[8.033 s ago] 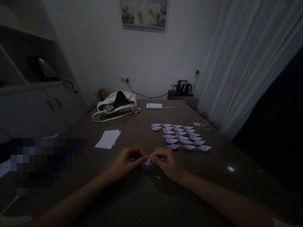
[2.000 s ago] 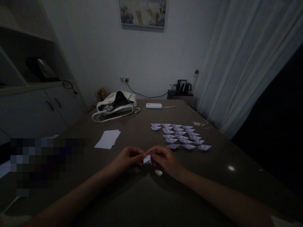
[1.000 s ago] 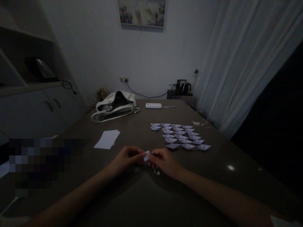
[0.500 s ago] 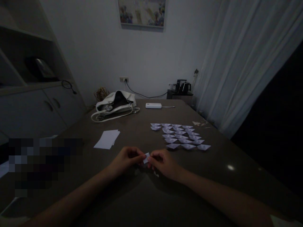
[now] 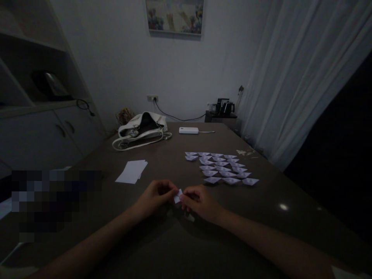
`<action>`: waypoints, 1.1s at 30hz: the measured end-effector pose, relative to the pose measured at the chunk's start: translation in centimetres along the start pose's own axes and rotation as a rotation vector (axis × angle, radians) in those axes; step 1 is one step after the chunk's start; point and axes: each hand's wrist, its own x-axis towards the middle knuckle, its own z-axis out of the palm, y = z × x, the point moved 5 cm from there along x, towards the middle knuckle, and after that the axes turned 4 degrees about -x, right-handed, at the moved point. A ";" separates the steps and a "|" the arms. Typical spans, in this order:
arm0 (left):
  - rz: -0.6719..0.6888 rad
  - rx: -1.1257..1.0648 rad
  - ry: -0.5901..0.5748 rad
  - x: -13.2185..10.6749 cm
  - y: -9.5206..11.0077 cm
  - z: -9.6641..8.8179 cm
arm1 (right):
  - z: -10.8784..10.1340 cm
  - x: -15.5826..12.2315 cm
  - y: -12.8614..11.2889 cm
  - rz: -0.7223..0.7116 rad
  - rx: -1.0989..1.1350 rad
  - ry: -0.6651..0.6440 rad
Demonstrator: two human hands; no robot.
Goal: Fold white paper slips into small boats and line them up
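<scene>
Between my two hands is a small folded piece of white paper (image 5: 178,196), held above the near part of the dark table. My left hand (image 5: 157,195) pinches its left side with thumb and fingers. From the right, my right hand (image 5: 200,201) grips the other side, its thumb lying on the paper. Beyond my right hand stand several white paper boats (image 5: 222,169) in rows. A few flat sheets of white paper (image 5: 132,171) lie past my left hand. The far sides of my fingers are hidden.
A white handbag (image 5: 142,130) lies open at the table's back left. A white power bank (image 5: 188,130) with a short strap is near the far edge. White crumbs or marks (image 5: 244,152) show right of the boats. A curtain (image 5: 270,85) hangs on the right.
The folded paper has tilted and shifted slightly left between my fingers. My right hand has moved a little left over it. The boats and sheets stay where they were.
</scene>
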 end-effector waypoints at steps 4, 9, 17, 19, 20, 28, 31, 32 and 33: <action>0.021 -0.014 0.007 0.1 -0.2 0.0 | 0.1 0.0 -0.1 0.004 -0.025 -0.014; 0.018 0.004 -0.068 0.3 -1.1 0.2 | 0.2 0.0 0.0 -0.024 -0.085 -0.044; 0.052 -0.004 -0.061 0.0 -0.5 0.3 | 0.3 -0.3 -0.7 -0.040 -0.026 -0.080; 0.038 -0.029 -0.063 0.1 -0.4 0.3 | 0.0 -0.1 -0.5 -0.041 0.001 -0.039; 0.032 -0.041 -0.062 0.2 -0.5 0.3 | -0.2 0.0 -0.3 -0.037 0.018 -0.003; 0.023 -0.039 0.001 0.2 -0.8 -0.2 | -0.7 0.5 0.4 0.008 0.065 0.060; 0.044 -0.027 -0.005 0.0 -0.6 -0.3 | -0.5 0.3 0.1 -0.010 0.010 0.054; 0.046 -0.021 -0.007 0.0 -0.5 -0.3 | -0.4 0.3 0.0 -0.017 0.005 0.055; 0.045 -0.015 -0.012 0.0 -0.5 -0.3 | -0.5 0.2 0.0 -0.024 0.009 0.063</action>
